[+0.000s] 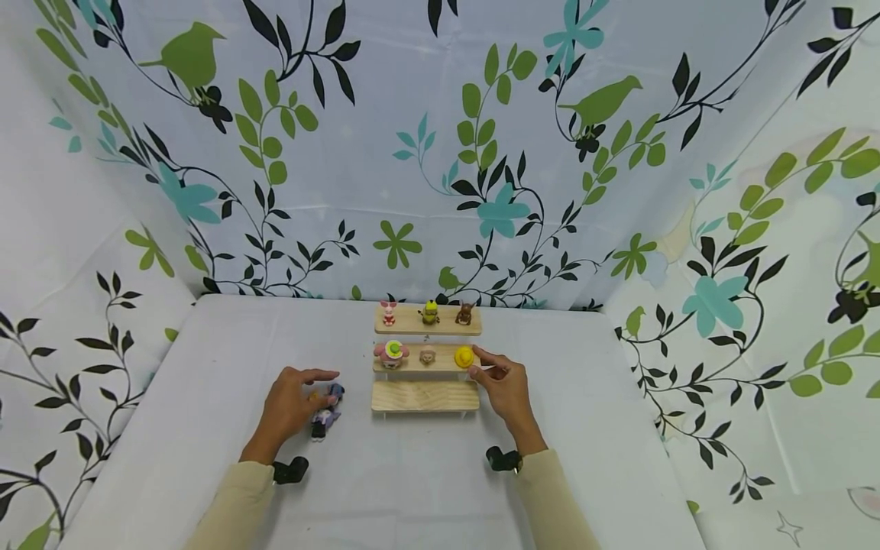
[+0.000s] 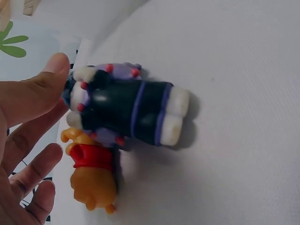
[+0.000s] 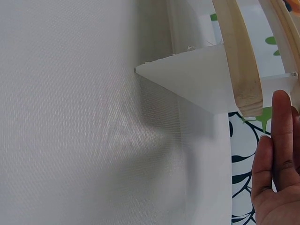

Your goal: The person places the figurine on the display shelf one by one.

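Observation:
A three-step wooden shelf (image 1: 425, 397) stands mid-table. My right hand (image 1: 505, 382) is at the right end of its middle step, thumb and index finger pinching a yellow-hatted figurine (image 1: 464, 357). In the right wrist view, other fingers (image 3: 282, 136) of this hand stretch straight past the shelf; the figurine is hidden there. My left hand (image 1: 292, 405) hovers beside small figurines on the left. Its fingertips come close to the head of a dark-dressed purple figurine (image 2: 122, 108); contact is unclear. Near it are an orange bear figurine in red (image 2: 93, 173) and a blue figurine (image 1: 336, 391).
Three figurines, pink (image 1: 388, 314), green (image 1: 429, 312) and brown (image 1: 464, 314), stand on the top step. A pink figurine with a green-topped hat (image 1: 393, 352) and a small beige one (image 1: 427, 355) share the middle step. Leaf-patterned cloth (image 1: 426, 191) rises behind the white table (image 1: 571, 412).

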A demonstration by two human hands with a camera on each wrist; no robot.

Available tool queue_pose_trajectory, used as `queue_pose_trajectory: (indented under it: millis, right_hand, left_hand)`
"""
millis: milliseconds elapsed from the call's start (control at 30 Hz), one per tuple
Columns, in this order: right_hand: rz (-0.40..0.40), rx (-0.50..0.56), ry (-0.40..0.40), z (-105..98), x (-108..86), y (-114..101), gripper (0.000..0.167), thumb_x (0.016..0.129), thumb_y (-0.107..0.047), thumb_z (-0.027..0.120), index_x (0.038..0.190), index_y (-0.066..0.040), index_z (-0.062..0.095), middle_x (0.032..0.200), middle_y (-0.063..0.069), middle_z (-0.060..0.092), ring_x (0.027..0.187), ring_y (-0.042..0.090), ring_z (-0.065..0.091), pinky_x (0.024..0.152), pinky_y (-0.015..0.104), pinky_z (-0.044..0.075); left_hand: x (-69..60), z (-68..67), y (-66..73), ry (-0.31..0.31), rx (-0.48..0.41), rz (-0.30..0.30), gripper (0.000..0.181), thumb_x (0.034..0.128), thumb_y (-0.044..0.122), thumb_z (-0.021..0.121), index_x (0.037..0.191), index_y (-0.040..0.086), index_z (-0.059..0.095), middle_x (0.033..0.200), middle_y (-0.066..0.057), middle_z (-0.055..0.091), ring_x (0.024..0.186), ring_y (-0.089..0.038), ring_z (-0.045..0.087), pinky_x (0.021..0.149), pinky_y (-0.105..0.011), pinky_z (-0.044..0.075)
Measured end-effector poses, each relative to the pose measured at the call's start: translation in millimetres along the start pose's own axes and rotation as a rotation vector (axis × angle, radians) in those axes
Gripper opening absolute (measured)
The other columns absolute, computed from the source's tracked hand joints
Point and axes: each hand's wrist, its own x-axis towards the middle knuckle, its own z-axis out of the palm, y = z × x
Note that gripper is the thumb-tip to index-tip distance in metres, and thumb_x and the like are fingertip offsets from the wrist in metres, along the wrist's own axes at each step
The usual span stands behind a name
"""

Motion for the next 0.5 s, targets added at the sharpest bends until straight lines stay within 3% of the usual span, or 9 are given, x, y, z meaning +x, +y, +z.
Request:
queue_pose_trajectory:
  millis: [267,500]
  right_hand:
    - [0.021,-0.003,0.015,1.4,11.6,30.6,0.042,0.094,-0.013,0.081,0.135,-0.012,0.074,0.119,0.019,0.070,0.087,0.025,0.064,0.069,0.016,0.051]
    - [-0.003,0.024,0.016,0.1,11.5,35.6,0.042,0.091,-0.025,0.083,0.132,-0.022,0.076,0.117,0.014,0.071,0.086,0.022,0.064,0.070,0.017,0.052]
  left_hand:
    - [1.5,2.7,-4.5,-0.025,0.029,-0.017,0.041,0.0864,0.020,0.090,0.126,0.019,0.080,0.110,-0.014,0.062,0.094,-0.026,0.052,0.077,-0.039,0.043]
    - [4.9,5.4,-7.1,-0.033,0.037,-0.025,0.035,0.0874,0.021,0.089,0.122,0.019,0.082,0.106,-0.012,0.063,0.092,-0.025,0.052,0.076,-0.037,0.042]
